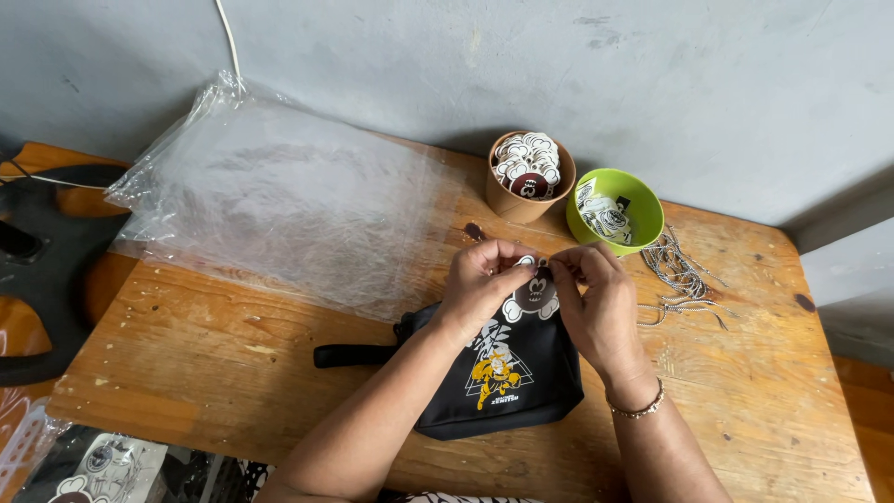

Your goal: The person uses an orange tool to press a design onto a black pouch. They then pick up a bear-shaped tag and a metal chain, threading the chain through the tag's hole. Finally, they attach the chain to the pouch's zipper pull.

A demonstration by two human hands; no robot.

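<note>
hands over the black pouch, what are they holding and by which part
Both the left hand and right hand pinch a round tag by its top edge, above the black pouch. Whether it is fastened there cannot be told.

Far end of black pouch (507, 373) covered by left hand (477, 284) and right hand (596, 303); zipper end not visible. Card tag (533, 296) partly hidden behind both sets of fingers; how it is attached cannot be told. Both forearms cut off by near edge. Black object (42, 270) at left cut off by left edge; kind indeterminate. Printed items in brown cup (529, 177) and green bowl (615, 212) too small to make out. Bagged goods (102, 466) at near left cropped by bottom edge. White cable (226, 37) exits top edge.
</note>
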